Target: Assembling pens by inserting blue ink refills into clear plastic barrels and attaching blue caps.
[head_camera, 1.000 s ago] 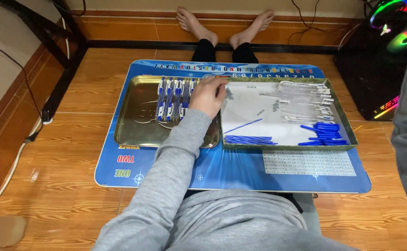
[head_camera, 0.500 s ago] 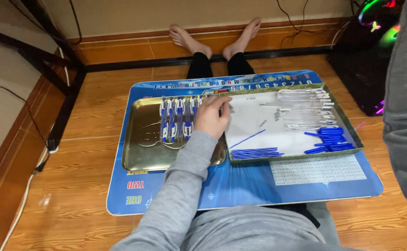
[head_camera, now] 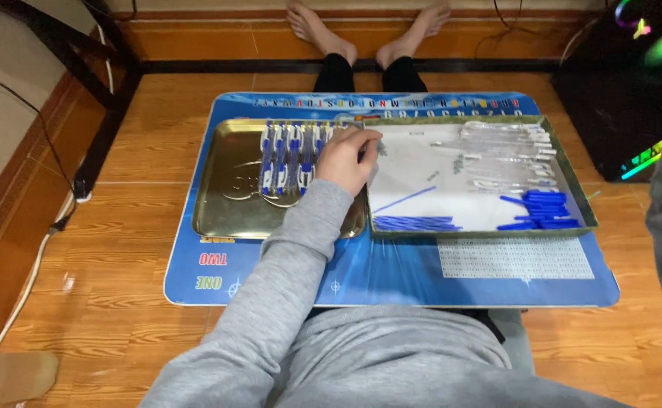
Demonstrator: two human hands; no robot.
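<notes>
Head view, left to right. Wooden floor (head_camera: 157,98) under everything, and a dark cable (head_camera: 51,162) runs along it at far left. A blue mat (head_camera: 391,272) lies across your lap desk. On its left half sits a gold metal tray (head_camera: 229,204). A row of blue-and-clear pens (head_camera: 289,155) lies side by side in the upper part of that tray, barrels pointing away from you.

Your left hand (head_camera: 346,160) rests at the right end of the pen row, over the seam between the two trays. Its fingers (head_camera: 367,140) are curled in and pinched on something small and clear; it is too blurred to tell what, though it looks like a pen part. The grey sleeve (head_camera: 286,272) runs back from that hand to your lap.

Right of the hand is a second tray (head_camera: 584,215) with a white bottom. It holds loose blue refills (head_camera: 414,222) bunched at the near edge, clear pen barrels (head_camera: 501,151) stacked toward the far right, and a heap of blue caps (head_camera: 542,210) at the near right.

Your right hand is out of frame; only a grey sleeve edge shows at far right. A dark computer case (head_camera: 626,83) with coloured lights stands on the floor at upper right. Your bare feet (head_camera: 369,30) show beyond the desk.
</notes>
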